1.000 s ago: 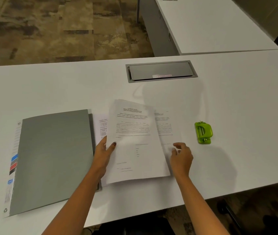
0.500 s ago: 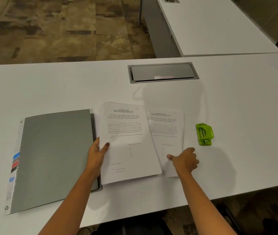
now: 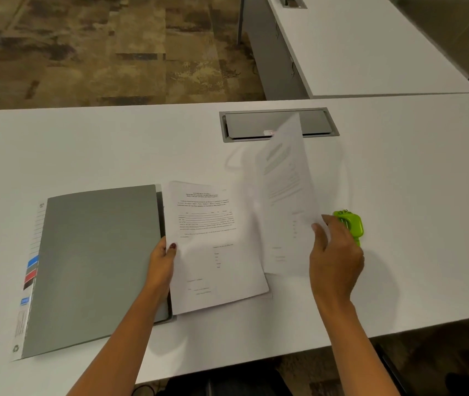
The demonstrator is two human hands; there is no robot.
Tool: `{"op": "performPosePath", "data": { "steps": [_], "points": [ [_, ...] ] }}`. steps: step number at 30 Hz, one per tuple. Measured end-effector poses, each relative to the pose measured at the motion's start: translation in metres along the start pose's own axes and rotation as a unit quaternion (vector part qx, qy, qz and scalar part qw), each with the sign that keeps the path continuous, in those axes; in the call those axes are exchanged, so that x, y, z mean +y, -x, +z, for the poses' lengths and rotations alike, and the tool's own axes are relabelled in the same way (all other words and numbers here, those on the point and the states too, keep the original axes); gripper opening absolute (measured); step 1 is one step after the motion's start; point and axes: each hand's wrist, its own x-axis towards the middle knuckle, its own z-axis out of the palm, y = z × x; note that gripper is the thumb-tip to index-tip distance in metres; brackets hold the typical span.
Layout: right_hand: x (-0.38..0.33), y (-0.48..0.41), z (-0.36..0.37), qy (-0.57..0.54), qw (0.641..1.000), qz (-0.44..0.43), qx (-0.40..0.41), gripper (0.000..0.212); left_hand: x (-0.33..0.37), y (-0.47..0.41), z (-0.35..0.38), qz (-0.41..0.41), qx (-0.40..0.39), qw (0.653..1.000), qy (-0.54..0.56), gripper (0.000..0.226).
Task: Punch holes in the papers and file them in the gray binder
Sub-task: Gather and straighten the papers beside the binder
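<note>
Raised sheet (image 3: 287, 195) and flat sheet (image 3: 213, 252) beside the closed gray binder (image 3: 96, 267)
Right hand (image 3: 335, 258) fingers (image 3: 327, 221) pinch the blurred raised sheet above mid-counter (image 3: 413, 181); left hand (image 3: 162, 265) grips the flat sheet's left edge, thumb on top, near the front edge. Green hole punch (image 3: 353, 224) sits just behind the right hand.

On the table (image 3: 413, 181), the binder (image 3: 96, 267) lies at 9 o'clock of a flat sheet (image 3: 216, 252) that overlaps its edge. A second sheet (image 3: 287, 201) stands tilted at 2 o'clock, with the punch (image 3: 352, 224) just beyond it at 3 and a hatch (image 3: 279, 124) behind at 1. The left hand (image 3: 162, 264) holds the flat sheet and the right hand (image 3: 336, 258) holds the second sheet.
</note>
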Motion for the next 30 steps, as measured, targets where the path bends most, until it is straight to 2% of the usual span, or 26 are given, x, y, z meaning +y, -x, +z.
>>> {"op": "performPosePath", "data": {
  "steps": [2, 4, 7, 12, 16, 19, 24, 26, 30],
  "points": [
    [-0.013, -0.004, -0.013, -0.054, 0.998, -0.024, 0.004, 0.016, 0.001, 0.000, 0.001, -0.009, 0.001, 1.000, 0.002, 0.035],
    [-0.022, -0.009, -0.020, -0.144, 0.988, 0.049, -0.031, 0.016, 0.001, 0.000, 0.002, -0.018, 0.002, 1.000, 0.000, 0.035],
    [-0.017, -0.008, -0.004, -0.247, 0.943, 0.183, -0.127, 0.013, 0.003, 0.001, 0.003, -0.026, -0.001, 1.000, 0.003, 0.036],
    [0.006, 0.016, 0.049, -0.262, 0.884, 0.261, -0.287, 0.006, 0.005, 0.003, 0.009, -0.079, 0.019, 0.996, 0.035, 0.044],
    [0.011, 0.032, 0.077, -0.232, 0.861, 0.289, -0.349, 0.021, 0.003, 0.004, 0.010, -0.085, 0.022, 0.994, 0.066, 0.046],
    [0.012, 0.037, 0.091, -0.204, 0.857, 0.295, -0.370, 0.027, 0.002, 0.006, 0.010, -0.054, 0.001, 0.999, 0.007, 0.034],
    [0.013, 0.038, 0.103, -0.169, 0.865, 0.272, -0.385, 0.029, 0.001, 0.006, 0.008, -0.020, -0.008, 0.998, -0.051, 0.035],
    [0.013, 0.037, 0.103, -0.151, 0.882, 0.262, -0.361, 0.023, 0.002, 0.005, 0.008, -0.014, -0.004, 0.998, -0.056, 0.036],
    [0.014, 0.039, 0.101, -0.065, 0.926, 0.259, -0.268, 0.025, 0.003, 0.001, 0.003, 0.001, 0.012, 0.999, -0.049, 0.034]
  ]
}}
